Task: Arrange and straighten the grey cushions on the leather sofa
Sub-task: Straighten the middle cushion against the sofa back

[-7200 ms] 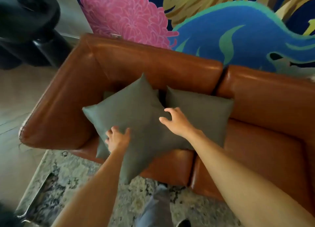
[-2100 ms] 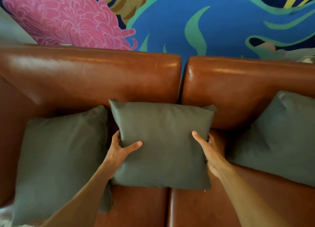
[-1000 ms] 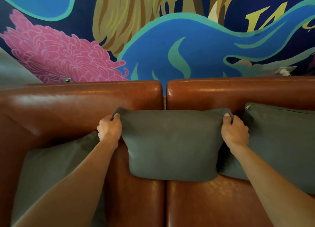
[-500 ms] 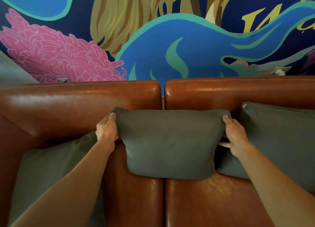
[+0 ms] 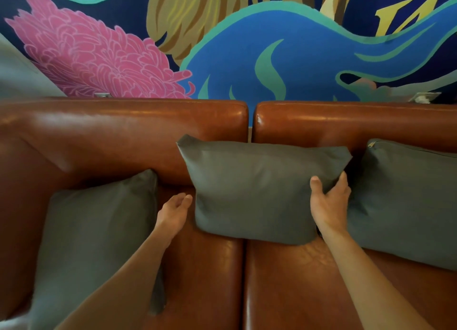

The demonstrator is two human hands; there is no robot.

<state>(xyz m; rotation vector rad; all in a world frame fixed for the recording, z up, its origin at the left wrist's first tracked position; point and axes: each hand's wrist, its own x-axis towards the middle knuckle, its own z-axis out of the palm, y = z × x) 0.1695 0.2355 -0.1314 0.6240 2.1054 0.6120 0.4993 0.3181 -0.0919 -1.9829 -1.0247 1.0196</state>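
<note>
Right hand [image 5: 330, 203] gripping the middle cushion [image 5: 254, 191] at its edge, left hand [image 5: 174, 212] hanging loosely spread, just beside it.

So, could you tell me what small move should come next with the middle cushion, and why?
Probably close the left hand on the middle cushion and level it. Only the right hand grips its right edge; the left hangs open beside it, and the cushion's top edge slopes down toward the right cushion.

right cushion [image 5: 405, 201] cut off at the edge — left cushion [image 5: 94, 243] partly behind the forearm.
</note>
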